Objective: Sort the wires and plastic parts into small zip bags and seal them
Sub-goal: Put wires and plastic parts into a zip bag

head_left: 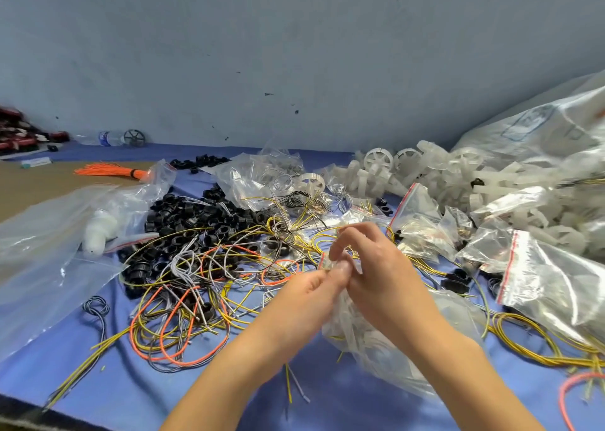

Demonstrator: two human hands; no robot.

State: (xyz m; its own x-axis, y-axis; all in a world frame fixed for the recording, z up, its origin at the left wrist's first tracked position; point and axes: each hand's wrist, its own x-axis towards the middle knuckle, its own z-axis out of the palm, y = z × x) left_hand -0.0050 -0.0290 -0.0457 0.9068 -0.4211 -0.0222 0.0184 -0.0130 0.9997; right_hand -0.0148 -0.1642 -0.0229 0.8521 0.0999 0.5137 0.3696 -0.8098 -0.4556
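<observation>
progress: partly done, some filled bags [550,276] at worktop [137,394] right edge; loose wires [183,299], black rings [186,214], white parts [425,175] heaped centre and rear, unsorted | bag [386,342] front centre, filled, seal looks under way | left grip [311,288] + right grip [376,267] both pinch bag top, fingers curled close

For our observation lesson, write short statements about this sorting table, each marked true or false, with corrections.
1. Both the left hand and the right hand pinch the top of a small zip bag. True.
2. The black rings are piled left of the hands. True.
3. The tied orange wire bundle rests on those black rings. False: it lies far left on a brown board.
4. The water bottle stands upright. False: it lies on its side by the wall.
</observation>
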